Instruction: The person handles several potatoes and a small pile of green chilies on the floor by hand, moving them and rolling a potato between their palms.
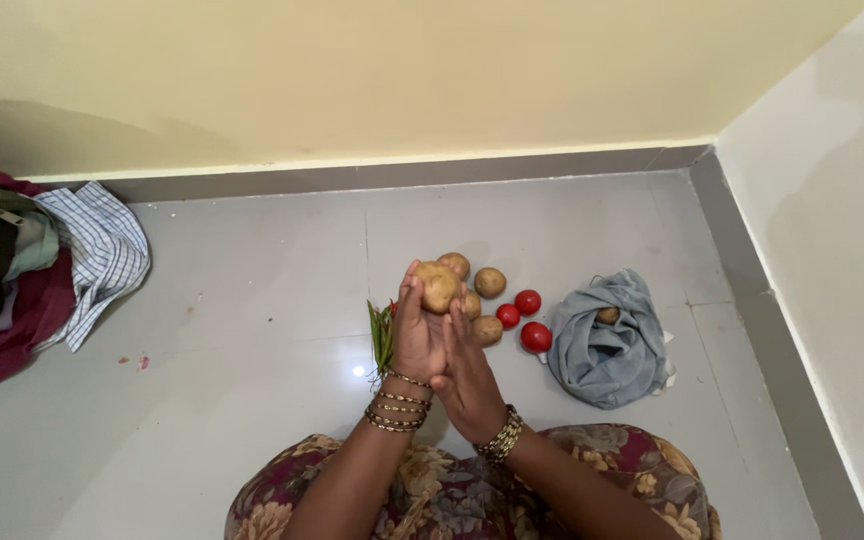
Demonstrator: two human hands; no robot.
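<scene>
grey floor (252, 400), potato (439, 286) in left hand (415, 335)

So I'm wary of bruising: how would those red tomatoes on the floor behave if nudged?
The tomatoes look round and smooth, so they would probably roll on the glossy tiled floor. They likely dent more easily than the potatoes beside them.
</scene>
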